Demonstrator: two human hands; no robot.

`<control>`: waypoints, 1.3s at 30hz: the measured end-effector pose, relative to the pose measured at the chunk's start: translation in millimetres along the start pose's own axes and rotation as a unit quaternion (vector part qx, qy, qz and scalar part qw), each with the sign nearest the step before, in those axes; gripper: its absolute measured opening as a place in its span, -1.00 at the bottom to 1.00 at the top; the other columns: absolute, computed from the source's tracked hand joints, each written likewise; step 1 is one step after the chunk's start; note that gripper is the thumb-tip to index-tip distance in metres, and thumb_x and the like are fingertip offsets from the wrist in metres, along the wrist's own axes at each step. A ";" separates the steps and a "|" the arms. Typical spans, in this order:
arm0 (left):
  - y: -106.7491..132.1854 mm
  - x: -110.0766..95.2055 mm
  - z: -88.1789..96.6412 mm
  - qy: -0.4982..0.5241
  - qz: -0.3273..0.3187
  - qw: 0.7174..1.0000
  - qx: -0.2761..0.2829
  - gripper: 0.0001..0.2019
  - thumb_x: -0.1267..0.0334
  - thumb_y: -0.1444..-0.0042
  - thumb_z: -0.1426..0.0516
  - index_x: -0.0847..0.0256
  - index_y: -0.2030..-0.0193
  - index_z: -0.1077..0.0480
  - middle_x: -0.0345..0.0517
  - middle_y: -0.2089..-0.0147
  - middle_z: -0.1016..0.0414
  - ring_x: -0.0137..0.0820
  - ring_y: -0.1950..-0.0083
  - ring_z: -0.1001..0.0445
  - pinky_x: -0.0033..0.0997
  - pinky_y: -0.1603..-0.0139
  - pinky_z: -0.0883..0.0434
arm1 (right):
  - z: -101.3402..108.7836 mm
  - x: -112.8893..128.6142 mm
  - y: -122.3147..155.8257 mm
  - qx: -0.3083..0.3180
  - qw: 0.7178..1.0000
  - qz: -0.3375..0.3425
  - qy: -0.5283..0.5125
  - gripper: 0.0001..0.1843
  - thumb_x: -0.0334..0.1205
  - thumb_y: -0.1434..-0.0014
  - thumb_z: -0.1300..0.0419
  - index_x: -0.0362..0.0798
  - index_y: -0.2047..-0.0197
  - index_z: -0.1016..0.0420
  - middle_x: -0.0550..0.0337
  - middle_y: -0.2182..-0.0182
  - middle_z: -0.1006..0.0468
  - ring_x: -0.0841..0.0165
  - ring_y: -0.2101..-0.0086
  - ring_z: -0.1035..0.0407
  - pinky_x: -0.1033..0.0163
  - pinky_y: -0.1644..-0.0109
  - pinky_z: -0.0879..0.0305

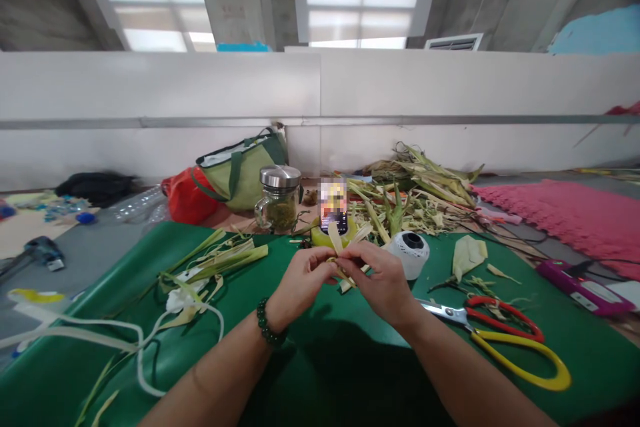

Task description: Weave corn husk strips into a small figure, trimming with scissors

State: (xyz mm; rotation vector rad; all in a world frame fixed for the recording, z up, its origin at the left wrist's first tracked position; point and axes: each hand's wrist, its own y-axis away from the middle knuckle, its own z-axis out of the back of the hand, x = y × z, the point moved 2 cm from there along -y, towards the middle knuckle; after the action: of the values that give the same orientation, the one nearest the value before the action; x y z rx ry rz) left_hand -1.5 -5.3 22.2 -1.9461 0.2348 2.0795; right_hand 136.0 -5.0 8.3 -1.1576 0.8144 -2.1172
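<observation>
My left hand (306, 280) and my right hand (381, 278) meet over the middle of the green mat (330, 340). Between their pinched fingertips are pale strips of corn husk (336, 238), which stick up and fan out to the right. The fingers hide where the strips cross. Just behind my hands a phone (333, 210) with a lit, partly blurred screen stands at a yellow-green ring of tape (320, 235). A white spool of thread (410, 255) stands close to my right hand. Scissors (470, 323) with one red and one yellow handle lie beside my right forearm.
A glass jar mug (280, 200) with a metal lid stands at the back, before a green bag (240, 177). Loose husks (215, 263) and a white cord (143, 347) lie left. More husks (425, 180) are heaped behind. A purple device (583, 287) sits far right.
</observation>
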 end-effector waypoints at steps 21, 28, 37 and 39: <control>-1.1 -3.9 8.8 -0.051 -0.035 0.998 -0.015 -0.68 0.04 0.01 -0.17 0.26 0.58 -0.40 -0.16 0.58 -0.49 -0.44 0.51 -0.44 -0.50 0.45 -0.40 | 10.3 -19.8 -5.4 -0.141 0.938 -0.213 -0.234 -0.62 -0.12 -0.03 -0.27 0.00 0.11 -0.26 0.06 0.18 -0.56 0.31 0.27 -0.44 0.16 0.17 -0.39; -1.3 -8.3 11.6 -0.065 -0.054 0.996 -0.023 -0.73 0.12 -0.01 -0.15 0.26 0.57 -0.38 -0.16 0.59 -0.47 -0.44 0.52 -0.42 -0.50 0.47 -0.36 | 13.6 -24.0 -9.6 -0.074 0.939 -0.223 -0.250 -0.73 -0.10 -0.05 -0.27 -0.04 0.19 -0.47 0.08 0.23 -0.58 0.25 0.22 -0.47 0.14 0.14 -0.43; -1.3 6.5 7.7 -0.090 -0.054 0.992 -0.068 -0.74 0.26 0.14 -0.23 0.17 0.40 -0.18 -0.44 0.65 -0.22 -0.56 0.63 -0.23 -0.61 0.62 -0.10 | 6.3 3.8 -2.4 0.066 0.991 0.041 -0.105 -0.83 -0.20 -0.23 -0.11 0.00 0.28 -0.52 0.14 0.40 -0.54 0.35 0.38 -0.43 0.28 0.31 -0.37; -0.8 8.4 7.5 -0.134 -0.056 0.986 -0.088 -0.77 0.30 0.12 -0.20 0.16 0.42 -0.17 -0.44 0.66 -0.20 -0.54 0.63 -0.23 -0.59 0.61 -0.09 | 2.9 -2.3 -2.8 0.068 0.993 0.013 -0.093 -0.84 -0.18 -0.22 -0.13 -0.01 0.32 -0.51 0.16 0.42 -0.54 0.36 0.39 -0.42 0.28 0.30 -0.36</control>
State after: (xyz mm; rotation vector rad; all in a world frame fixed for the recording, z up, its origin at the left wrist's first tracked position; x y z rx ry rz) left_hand -8.7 -1.5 14.5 -1.6984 -0.1151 2.3212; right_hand 139.0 -2.2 10.5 -1.2427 0.5878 -1.9748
